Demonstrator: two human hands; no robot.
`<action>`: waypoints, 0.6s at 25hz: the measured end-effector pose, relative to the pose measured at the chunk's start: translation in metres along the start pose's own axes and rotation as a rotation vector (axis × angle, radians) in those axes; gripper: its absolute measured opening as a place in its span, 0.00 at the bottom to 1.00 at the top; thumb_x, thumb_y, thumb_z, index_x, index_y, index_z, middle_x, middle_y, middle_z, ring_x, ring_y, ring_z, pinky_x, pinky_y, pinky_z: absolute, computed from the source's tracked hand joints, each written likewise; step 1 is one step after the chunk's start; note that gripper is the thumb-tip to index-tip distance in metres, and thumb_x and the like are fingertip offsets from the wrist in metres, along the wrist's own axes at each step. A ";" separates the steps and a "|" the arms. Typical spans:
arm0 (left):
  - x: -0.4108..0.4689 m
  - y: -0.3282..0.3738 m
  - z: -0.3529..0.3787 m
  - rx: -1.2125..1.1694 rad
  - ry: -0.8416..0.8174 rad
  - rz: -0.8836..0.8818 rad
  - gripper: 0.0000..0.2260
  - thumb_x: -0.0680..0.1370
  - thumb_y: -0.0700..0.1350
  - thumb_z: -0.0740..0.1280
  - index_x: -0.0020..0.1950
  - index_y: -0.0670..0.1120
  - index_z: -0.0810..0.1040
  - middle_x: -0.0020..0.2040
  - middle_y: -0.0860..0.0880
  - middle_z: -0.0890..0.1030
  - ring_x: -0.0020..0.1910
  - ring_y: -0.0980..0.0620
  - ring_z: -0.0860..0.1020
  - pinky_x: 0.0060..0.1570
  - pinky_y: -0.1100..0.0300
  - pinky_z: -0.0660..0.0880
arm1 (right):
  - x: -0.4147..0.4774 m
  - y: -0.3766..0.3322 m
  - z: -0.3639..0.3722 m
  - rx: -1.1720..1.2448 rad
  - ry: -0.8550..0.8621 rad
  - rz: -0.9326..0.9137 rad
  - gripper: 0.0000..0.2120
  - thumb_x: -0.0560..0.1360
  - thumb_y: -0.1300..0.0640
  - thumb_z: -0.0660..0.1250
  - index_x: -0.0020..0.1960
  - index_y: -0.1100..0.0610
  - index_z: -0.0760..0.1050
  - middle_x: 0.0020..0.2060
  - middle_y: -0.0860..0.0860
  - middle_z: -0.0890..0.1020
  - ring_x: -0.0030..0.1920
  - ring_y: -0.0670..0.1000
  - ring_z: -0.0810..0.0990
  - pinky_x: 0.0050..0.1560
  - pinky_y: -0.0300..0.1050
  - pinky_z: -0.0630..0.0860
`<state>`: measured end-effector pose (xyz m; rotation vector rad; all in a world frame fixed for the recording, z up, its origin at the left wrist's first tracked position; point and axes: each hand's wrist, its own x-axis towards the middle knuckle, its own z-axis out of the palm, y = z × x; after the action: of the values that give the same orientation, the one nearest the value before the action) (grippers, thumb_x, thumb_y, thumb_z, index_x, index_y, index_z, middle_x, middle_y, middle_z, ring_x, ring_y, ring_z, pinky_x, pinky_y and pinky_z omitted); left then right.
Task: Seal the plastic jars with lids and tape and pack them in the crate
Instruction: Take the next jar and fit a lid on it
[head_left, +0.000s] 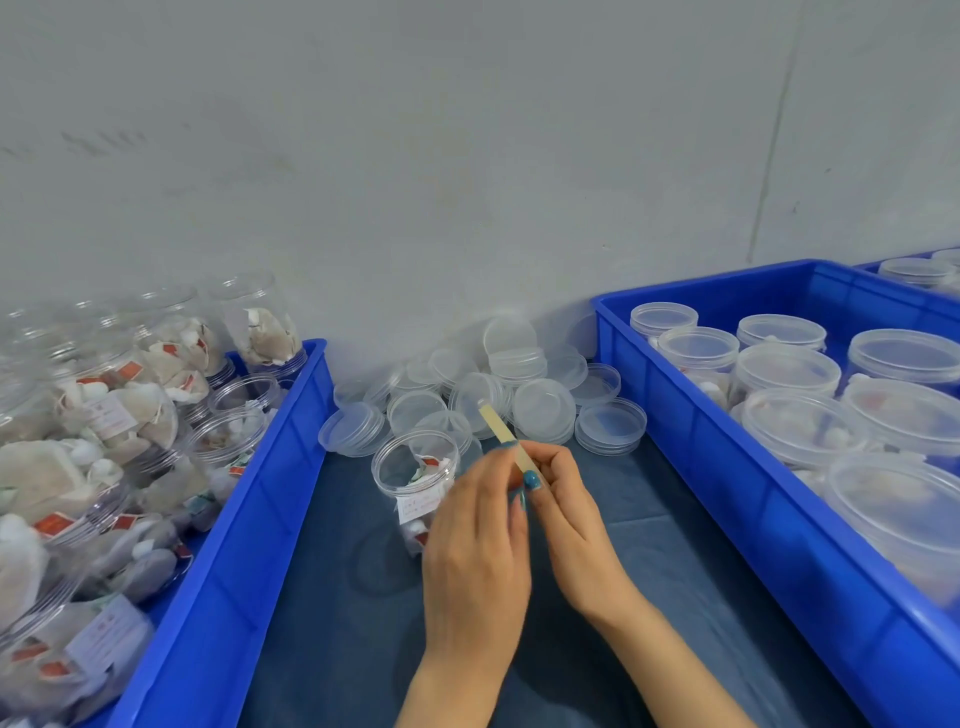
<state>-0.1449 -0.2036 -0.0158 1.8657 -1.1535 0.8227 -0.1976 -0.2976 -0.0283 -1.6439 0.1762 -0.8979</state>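
Note:
An open clear plastic jar (415, 478) with tea bags inside stands on the blue cloth in the middle. Just right of it my left hand (475, 545) and my right hand (566, 514) meet and together pinch a thin yellowish strip of tape (497, 428) that points up and left over the jar's rim. Behind them lies a heap of clear lids (493, 395). A blue crate (727, 467) on the right holds several lidded jars (784, 369).
A second blue crate (249, 499) on the left is piled with several open jars of tea bags (119, 415). A grey wall rises close behind the lids. Another blue crate corner (914, 270) shows at the far right.

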 end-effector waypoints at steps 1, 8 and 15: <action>0.006 -0.001 -0.003 -0.058 0.020 -0.084 0.15 0.81 0.44 0.63 0.66 0.42 0.76 0.62 0.48 0.78 0.58 0.51 0.79 0.54 0.54 0.79 | 0.000 0.000 0.000 -0.030 -0.012 0.000 0.13 0.81 0.54 0.57 0.64 0.54 0.72 0.56 0.46 0.80 0.58 0.52 0.78 0.61 0.55 0.75; 0.026 -0.012 -0.009 -0.310 0.116 -0.301 0.05 0.73 0.36 0.74 0.44 0.45 0.81 0.43 0.53 0.79 0.43 0.59 0.77 0.43 0.70 0.73 | -0.001 -0.001 0.001 -0.104 -0.044 -0.022 0.12 0.81 0.56 0.63 0.64 0.51 0.72 0.58 0.45 0.80 0.61 0.52 0.78 0.60 0.57 0.75; 0.018 -0.010 -0.016 -0.277 -0.049 -0.284 0.03 0.78 0.39 0.68 0.47 0.46 0.76 0.46 0.55 0.75 0.45 0.58 0.75 0.43 0.68 0.72 | 0.003 0.003 -0.006 -0.404 -0.014 -0.095 0.14 0.78 0.53 0.68 0.62 0.47 0.73 0.54 0.39 0.80 0.54 0.44 0.79 0.52 0.43 0.75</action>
<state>-0.1307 -0.1945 0.0042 1.7707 -0.9484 0.4366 -0.1982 -0.3046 -0.0295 -2.0461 0.2864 -0.9659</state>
